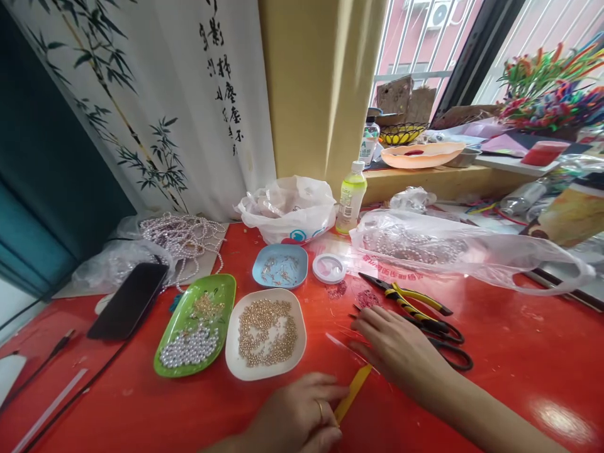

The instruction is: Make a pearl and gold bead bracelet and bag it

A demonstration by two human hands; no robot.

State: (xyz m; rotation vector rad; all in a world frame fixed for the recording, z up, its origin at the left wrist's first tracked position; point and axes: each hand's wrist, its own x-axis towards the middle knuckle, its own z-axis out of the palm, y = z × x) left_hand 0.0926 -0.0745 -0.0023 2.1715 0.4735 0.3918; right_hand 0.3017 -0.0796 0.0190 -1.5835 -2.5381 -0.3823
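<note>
My left hand (302, 412), with a ring on one finger, is closed at the lower middle; its fingers and thumb pinch a flat yellow strip (353, 393) slanting up to the right. My right hand (389, 340) lies palm down on the table with fingers stretched out, partly over a pair of scissors (453, 355) whose black handles stick out behind it. Thin pale strands (344, 343) lie by its fingertips. Just beyond are pliers (408, 301) with yellow and black handles. A white tray (231, 355) of gold beads sits left of both hands.
A green tray (163, 365) holds silver and gold beads; a blue dish (257, 267) holds small metal pieces. Around them are a phone (129, 302), a round lid (329, 268), a bottle (352, 198), a plastic bag (292, 214) and a bag of beads (425, 242) on the red table (519, 377).
</note>
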